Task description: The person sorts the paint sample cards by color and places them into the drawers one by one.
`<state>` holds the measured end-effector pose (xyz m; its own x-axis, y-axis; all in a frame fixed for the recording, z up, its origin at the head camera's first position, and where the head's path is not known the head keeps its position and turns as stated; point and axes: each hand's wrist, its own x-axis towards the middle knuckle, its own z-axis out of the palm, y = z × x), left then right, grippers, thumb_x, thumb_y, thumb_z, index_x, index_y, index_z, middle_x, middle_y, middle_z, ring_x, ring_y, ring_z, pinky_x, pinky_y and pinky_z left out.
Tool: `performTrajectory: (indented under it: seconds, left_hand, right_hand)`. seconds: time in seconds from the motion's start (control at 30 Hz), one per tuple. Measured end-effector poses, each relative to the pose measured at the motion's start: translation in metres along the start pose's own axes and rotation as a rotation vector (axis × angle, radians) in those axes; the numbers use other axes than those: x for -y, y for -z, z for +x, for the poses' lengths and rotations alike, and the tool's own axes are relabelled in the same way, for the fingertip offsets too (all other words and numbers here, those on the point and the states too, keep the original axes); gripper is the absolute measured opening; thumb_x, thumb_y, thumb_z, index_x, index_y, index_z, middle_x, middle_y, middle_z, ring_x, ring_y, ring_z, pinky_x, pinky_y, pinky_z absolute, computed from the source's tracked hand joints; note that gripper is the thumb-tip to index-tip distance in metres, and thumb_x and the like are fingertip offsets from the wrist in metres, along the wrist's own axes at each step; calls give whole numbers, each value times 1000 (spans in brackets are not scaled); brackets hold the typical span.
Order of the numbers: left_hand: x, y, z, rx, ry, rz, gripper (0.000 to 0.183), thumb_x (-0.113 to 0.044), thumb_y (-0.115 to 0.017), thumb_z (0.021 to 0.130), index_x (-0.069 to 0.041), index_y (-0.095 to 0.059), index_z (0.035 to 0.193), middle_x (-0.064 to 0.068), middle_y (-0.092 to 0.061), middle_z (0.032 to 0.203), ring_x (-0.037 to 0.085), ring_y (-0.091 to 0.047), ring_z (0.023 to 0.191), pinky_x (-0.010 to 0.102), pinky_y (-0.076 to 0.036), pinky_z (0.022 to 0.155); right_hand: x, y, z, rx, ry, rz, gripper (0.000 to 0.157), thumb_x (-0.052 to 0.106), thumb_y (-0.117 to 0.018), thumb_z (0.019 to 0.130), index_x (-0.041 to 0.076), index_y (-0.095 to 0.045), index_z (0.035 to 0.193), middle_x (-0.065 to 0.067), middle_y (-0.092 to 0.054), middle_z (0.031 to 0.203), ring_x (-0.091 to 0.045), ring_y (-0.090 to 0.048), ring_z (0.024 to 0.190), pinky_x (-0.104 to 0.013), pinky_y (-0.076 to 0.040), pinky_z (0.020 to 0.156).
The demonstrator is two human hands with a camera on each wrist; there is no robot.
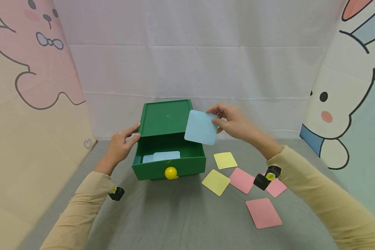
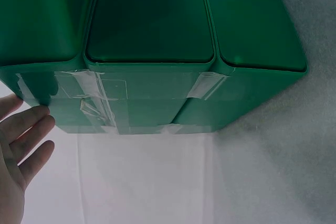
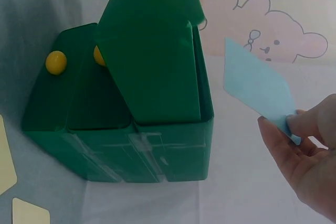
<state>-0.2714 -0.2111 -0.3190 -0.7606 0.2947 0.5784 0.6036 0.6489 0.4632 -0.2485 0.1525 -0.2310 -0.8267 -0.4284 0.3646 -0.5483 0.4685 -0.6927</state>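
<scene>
In the head view my right hand [image 1: 232, 121] pinches a light blue square card [image 1: 201, 127] by its right edge, between thumb and fingers. The card hangs over the right side of a green drawer cabinet [image 1: 166, 118]. Pulled out, the top drawer [image 1: 187, 166] has a yellow round knob [image 1: 171, 173] and holds light blue cards [image 1: 166, 155], partly hidden by its front. My left hand [image 1: 120, 146] touches the cabinet's left side with extended fingers. The right wrist view shows the pinched card [image 3: 257, 82] tilted beside the cabinet [image 3: 152, 150], apart from it.
Yellow cards [image 1: 225, 160] and pink cards [image 1: 264, 213] lie spread on the grey cloth [image 1: 162, 222] to the right of the cabinet. One pink card is partly behind my right wrist camera [image 1: 264, 178]. A white curtain [image 1: 206, 69] hangs behind.
</scene>
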Motion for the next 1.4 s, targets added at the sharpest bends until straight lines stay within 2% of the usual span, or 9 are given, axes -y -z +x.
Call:
performTrajectory:
  seconds: [0.23, 0.5, 0.73, 0.87, 1.03, 1.27, 1.4]
  left_hand:
    - [0, 0, -1, 3, 1, 8, 43, -21, -48, 94, -2, -47, 132, 23, -59, 115, 37, -54, 106, 55, -41, 87]
    - [0, 0, 0, 4, 4, 12, 43, -23, -49, 94, -2, -47, 132, 22, -59, 115, 36, -54, 106, 54, -41, 87]
    - [-1, 1, 0, 13, 10, 11, 44, -23, -48, 94, -2, -46, 133, 23, -58, 117, 36, -54, 107, 55, -40, 88]
    - [-1, 1, 0, 16, 13, 13, 45, -24, -48, 94, -2, -45, 133, 23, -58, 117, 37, -53, 107, 55, -40, 88]
    - [0, 0, 0, 17, 17, 17, 44, -23, -48, 94, -2, -46, 133, 23, -58, 116, 36, -54, 107, 55, -41, 88]
    - [-1, 0, 0, 9, 20, -3, 46, -28, -46, 95, -2, -46, 133, 24, -57, 117, 38, -53, 108, 56, -40, 88]
    - [-3, 0, -1, -13, 8, -5, 48, -34, -45, 95, -6, -48, 133, 23, -59, 114, 37, -54, 105, 56, -40, 86]
  right_hand:
    - [9, -26, 4, 44, 65, 64, 25, -6, -53, 87, -5, -56, 112, -16, -57, 107, -25, -56, 84, -36, -54, 60]
    - [9, -49, 3, 134, 64, 42, 24, -6, -55, 87, -4, -58, 110, -16, -57, 102, -24, -55, 82, -28, -53, 58]
    - [8, -57, 1, 183, 75, 9, 22, -6, -55, 86, -3, -60, 107, -13, -55, 95, -21, -53, 78, -24, -53, 58]
    - [10, -62, 1, 210, 118, -66, 21, -5, -57, 85, -2, -62, 106, -10, -56, 92, -19, -54, 77, -22, -52, 62]
    - [11, -67, 1, 209, 185, -186, 21, -3, -59, 84, 0, -64, 104, -7, -59, 92, -18, -52, 81, -27, -48, 73]
    - [12, -72, -1, 191, 191, -278, 19, -3, -62, 81, 1, -67, 99, -5, -58, 86, -16, -51, 77, -23, -46, 70]
    - [14, -74, -2, 178, 175, -296, 19, -4, -62, 80, 1, -67, 98, -6, -57, 86, -17, -52, 80, -22, -46, 71]
